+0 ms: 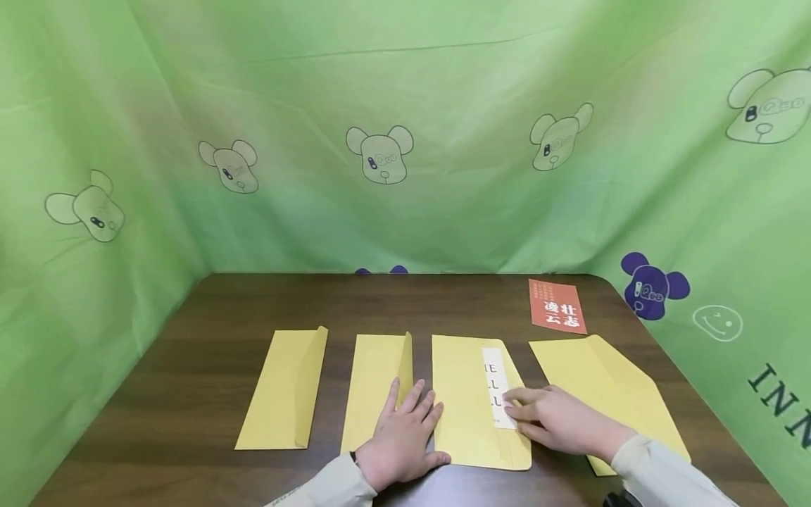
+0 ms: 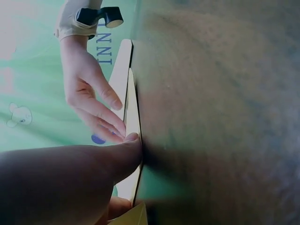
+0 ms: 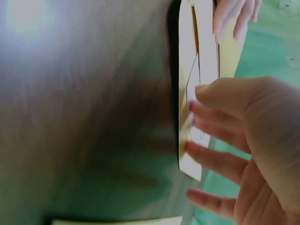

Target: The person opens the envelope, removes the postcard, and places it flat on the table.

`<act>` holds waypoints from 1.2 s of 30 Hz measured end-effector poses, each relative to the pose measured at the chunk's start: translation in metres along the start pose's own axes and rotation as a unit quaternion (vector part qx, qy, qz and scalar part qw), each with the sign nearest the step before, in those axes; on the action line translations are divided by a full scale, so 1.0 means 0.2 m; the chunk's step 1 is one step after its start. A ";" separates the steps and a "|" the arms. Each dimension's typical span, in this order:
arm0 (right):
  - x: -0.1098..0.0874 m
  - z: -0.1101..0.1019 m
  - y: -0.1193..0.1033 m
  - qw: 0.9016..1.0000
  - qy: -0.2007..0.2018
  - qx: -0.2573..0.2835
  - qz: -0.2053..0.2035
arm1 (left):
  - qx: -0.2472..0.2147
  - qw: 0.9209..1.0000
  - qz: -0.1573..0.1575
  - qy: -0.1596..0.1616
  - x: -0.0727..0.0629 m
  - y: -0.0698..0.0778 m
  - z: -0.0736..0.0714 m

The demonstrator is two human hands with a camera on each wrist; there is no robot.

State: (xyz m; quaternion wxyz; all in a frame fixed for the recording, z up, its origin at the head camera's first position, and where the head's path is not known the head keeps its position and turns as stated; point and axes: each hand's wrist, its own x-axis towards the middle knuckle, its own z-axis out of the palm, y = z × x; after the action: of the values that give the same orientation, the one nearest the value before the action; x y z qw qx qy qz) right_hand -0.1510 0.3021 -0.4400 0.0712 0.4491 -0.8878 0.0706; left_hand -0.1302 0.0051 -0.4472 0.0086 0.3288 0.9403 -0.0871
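Note:
My left hand [image 1: 405,438] lies with its fingers spread, fingertips and thumb at the left edge of a yellow paper envelope [image 1: 465,394]. This envelope's flap is open toward the right. A white card [image 1: 495,377] with black printed letters sticks partly out of its mouth; the rest is hidden inside. Fingertips of my right hand [image 1: 557,421] touch the card's exposed right edge, fingers extended in the right wrist view. Under the left fingers, a second yellow envelope [image 1: 374,362] lies with its flap partly raised.
Farther left lies another yellow envelope [image 1: 275,394] with its flap folded over. Right of the hands, a yellow envelope [image 1: 608,373] has its flap open, partly beneath the right forearm. A red card [image 1: 556,306] with white characters lies toward the back of the brown table [image 1: 443,299]. Green curtains [image 1: 443,211] surround it.

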 end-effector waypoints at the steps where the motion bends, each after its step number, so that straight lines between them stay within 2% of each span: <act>1: -0.01 0.00 -0.01 1.000 0.000 -0.001 0.012 | 0.002 1.000 0.002 0.000 0.00 0.01 0.00; 4: -0.02 0.00 -0.04 0.998 -0.017 0.028 0.062 | 0.006 1.000 0.002 -0.004 0.01 0.02 0.00; 7: -0.02 -0.01 -0.07 0.987 -0.042 0.099 0.122 | 0.006 1.000 0.002 -0.010 0.01 0.01 0.00; 11: -0.01 -0.03 -0.07 0.959 -0.052 0.207 0.187 | 0.003 1.000 0.001 -0.008 0.01 0.00 0.01; 13: -0.01 -0.04 -0.07 0.936 -0.044 0.271 0.222 | 0.001 1.000 0.002 -0.004 0.01 0.00 0.01; 15: -0.01 -0.04 -0.06 0.899 -0.029 0.354 0.255 | -0.002 1.000 0.003 -0.001 0.01 0.00 0.01; 16: -0.01 -0.04 -0.06 0.876 -0.022 0.399 0.270 | -0.003 1.000 0.003 -0.001 0.01 0.01 0.01; 17: -0.01 -0.04 -0.06 0.851 -0.014 0.443 0.282 | -0.005 1.000 0.003 -0.001 0.01 0.01 0.01; 19: -0.01 -0.03 -0.05 0.794 0.002 0.531 0.297 | -0.007 1.000 0.002 -0.002 0.01 0.01 0.01; 22: -0.02 -0.01 -0.02 0.713 0.018 0.636 0.294 | -0.011 1.000 0.000 -0.003 0.01 0.01 0.01; 27: -0.05 0.00 0.02 0.606 0.031 0.759 0.236 | -0.014 1.000 0.001 -0.008 0.01 0.00 0.01; 29: -0.06 0.02 0.03 0.576 0.035 0.787 0.221 | -0.016 1.000 0.002 -0.012 0.01 0.00 0.00; 30: -0.05 0.03 0.03 0.567 0.039 0.793 0.220 | -0.019 1.000 0.002 -0.014 0.01 0.00 0.00; 31: -0.05 0.03 0.03 0.565 0.045 0.793 0.223 | -0.021 1.000 0.002 -0.016 0.01 0.00 0.00; 33: -0.03 0.05 0.02 0.572 0.059 0.782 0.241 | -0.023 1.000 0.002 -0.017 0.01 0.00 0.00; 36: 0.00 0.06 -0.01 0.591 0.083 0.752 0.280 | -0.025 1.000 0.002 -0.018 0.01 0.00 0.00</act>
State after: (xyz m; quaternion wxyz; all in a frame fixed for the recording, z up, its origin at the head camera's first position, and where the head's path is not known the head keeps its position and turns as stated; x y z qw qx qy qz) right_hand -0.1501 0.2989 -0.4518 -0.2420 0.0645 -0.5919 0.7661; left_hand -0.1326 0.0068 -0.4464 0.0337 0.3284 0.9414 -0.0696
